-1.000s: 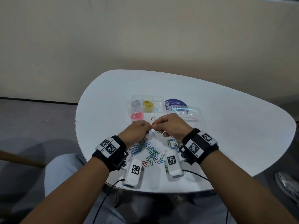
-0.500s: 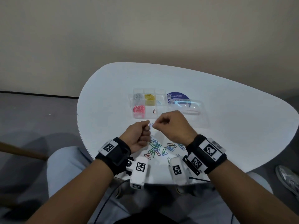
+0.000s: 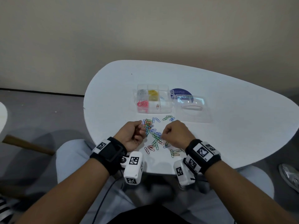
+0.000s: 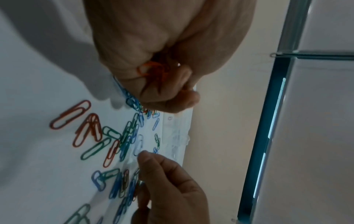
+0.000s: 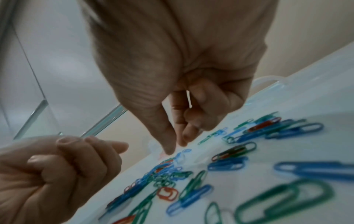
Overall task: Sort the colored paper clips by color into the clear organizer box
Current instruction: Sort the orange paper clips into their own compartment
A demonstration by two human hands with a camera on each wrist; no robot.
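The clear organizer box (image 3: 165, 109) stands open on the white table, with silver, yellow and pink clips in separate cells and one red clip (image 3: 157, 106) alone in the front middle cell. Loose blue, green and red paper clips (image 3: 153, 135) lie scattered in front of it. My left hand (image 3: 140, 129) is a fist at the pile's left edge. The left wrist view shows orange-red clips (image 4: 151, 71) bunched inside my left hand (image 4: 172, 94). My right hand (image 3: 162, 135) points thumb and forefinger down onto the pile (image 5: 173, 147). Whether the tips hold a clip is hidden.
The box's clear lid (image 3: 191, 109) lies open to the right, partly over a round blue sticker (image 3: 181, 91). The table's (image 3: 234, 126) near edge runs just under my wrists. A shoe (image 3: 289, 177) is on the floor at right, a wooden leg (image 3: 27, 144) at left.
A second ago both hands' fingertips met above the pile. They have since drawn apart: the left stays a fist, the right has dropped its fingertips onto the loose clips.
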